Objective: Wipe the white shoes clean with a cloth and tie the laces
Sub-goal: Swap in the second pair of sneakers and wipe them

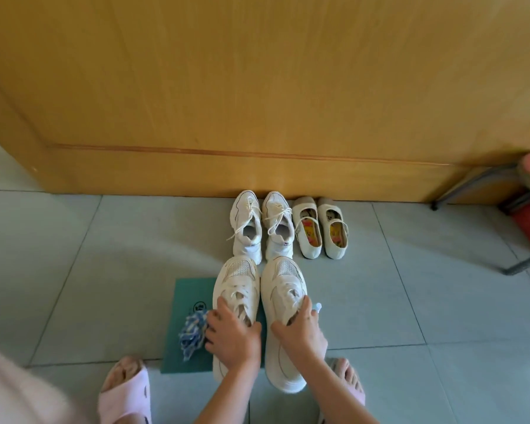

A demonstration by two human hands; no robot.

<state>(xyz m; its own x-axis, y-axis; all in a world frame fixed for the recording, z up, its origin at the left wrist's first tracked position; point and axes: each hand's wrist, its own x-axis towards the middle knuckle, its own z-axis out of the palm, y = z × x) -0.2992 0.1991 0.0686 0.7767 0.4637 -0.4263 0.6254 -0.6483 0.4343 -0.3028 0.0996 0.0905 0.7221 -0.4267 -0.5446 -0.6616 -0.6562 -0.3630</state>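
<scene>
Two large white sneakers stand side by side, toes toward the wooden door. My left hand point(231, 335) grips the left sneaker point(236, 286) around its opening, fingers curled over the laces. My right hand point(300, 328) grips the right sneaker point(283, 283) the same way. Part of the left sneaker sits on a green mat point(190, 301). A blue and white cloth point(192, 333) lies crumpled on the mat, just left of my left hand. Both shoes' laces look loose under my fingers.
A second white laced pair point(260, 228) and beige strap shoes point(320, 228) stand against the door point(257, 102). A small bottle tip point(317, 306) shows beside my right hand. A metal-legged stool point(502, 209) and a red object are at right. My slippered feet flank the sneakers.
</scene>
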